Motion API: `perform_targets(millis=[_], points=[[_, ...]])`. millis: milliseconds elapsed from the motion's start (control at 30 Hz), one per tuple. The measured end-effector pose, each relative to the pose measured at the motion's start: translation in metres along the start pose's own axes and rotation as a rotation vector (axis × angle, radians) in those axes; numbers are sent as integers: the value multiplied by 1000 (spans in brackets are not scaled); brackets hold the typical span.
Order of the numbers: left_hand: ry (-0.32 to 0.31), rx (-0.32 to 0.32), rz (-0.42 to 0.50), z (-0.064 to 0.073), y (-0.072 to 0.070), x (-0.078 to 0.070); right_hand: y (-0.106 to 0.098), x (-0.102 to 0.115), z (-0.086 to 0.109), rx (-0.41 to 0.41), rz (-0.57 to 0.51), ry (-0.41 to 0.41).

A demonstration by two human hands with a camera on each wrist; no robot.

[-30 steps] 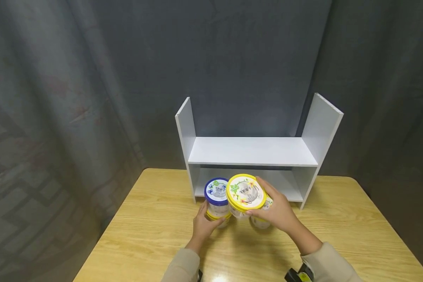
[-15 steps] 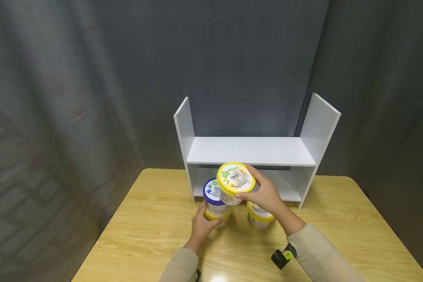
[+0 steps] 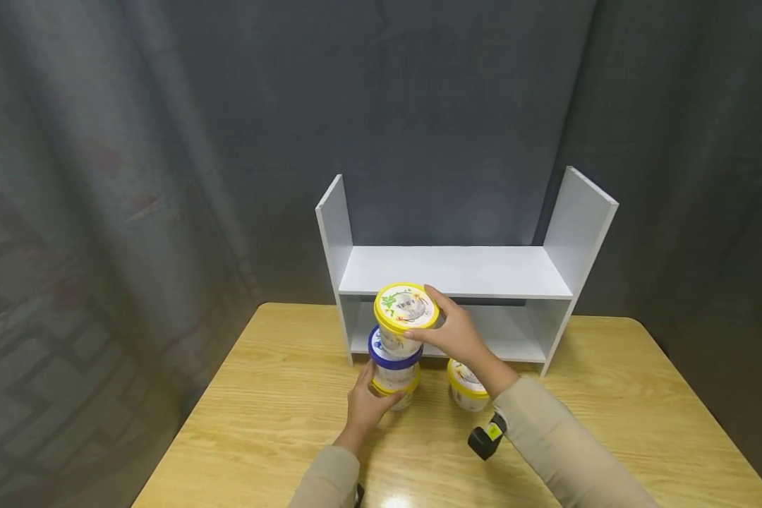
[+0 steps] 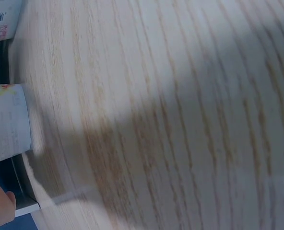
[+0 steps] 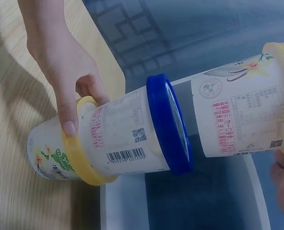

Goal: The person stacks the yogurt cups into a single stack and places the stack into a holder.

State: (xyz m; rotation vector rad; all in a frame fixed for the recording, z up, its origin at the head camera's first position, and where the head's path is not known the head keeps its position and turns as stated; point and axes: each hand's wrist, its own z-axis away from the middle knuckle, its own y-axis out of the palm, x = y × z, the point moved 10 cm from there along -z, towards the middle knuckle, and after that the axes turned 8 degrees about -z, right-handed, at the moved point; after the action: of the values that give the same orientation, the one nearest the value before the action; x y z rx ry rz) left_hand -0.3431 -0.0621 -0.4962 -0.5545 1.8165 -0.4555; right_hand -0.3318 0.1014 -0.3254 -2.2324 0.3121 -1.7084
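Blue-lidded tub: upright, resting on the lower tub, which has a yellow lid and stands on the bench directly beneath it.
Upper tub: yellow-lidded too, held just above the blue-lidded tub; from the right wrist I can make out a slim gap between its base and the blue lid.
Right hand: comes in from the right of the blue-lidded tub and above it, wrist lower than the fingertips, thumb on the near edge of the upper tub's lid, fingers reaching round the far edge.
Right grip: holding the upper tub by its lid, spread to the lid's width.
Left hand: low, just left of the blue-lidded tub and nearer the person, thumb across the front, fingers up the left side.
Left grip: curved round the lower tub at its yellow rim, holding it.
Fourth tub: yellow-lidded, upright, right of the blue-lidded tub, partly covered by the right forearm.
White shelf: behind the blue-lidded tub, with dark curtain beyond.
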Motion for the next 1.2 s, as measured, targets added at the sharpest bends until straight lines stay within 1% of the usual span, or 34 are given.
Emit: perform_targets(millis=[167,400,567,833,967,1200], points=[[-14,24,0,1,3,1,4,-3,-5,5,11,14],[-19,22,0,1,4,0,10,-7,-12,22,18,20],[-11,20,-4,1,5,0,12,-9,-13,19,26,26],[-13,18,5,5,3,-2,20,-6,-15,37,47,-29],[-17,19,10,5,2,-2,21,-6,-15,43,29,-33],[-21,14,16,3,0,-1,23,-6,-17,48,37,-37]])
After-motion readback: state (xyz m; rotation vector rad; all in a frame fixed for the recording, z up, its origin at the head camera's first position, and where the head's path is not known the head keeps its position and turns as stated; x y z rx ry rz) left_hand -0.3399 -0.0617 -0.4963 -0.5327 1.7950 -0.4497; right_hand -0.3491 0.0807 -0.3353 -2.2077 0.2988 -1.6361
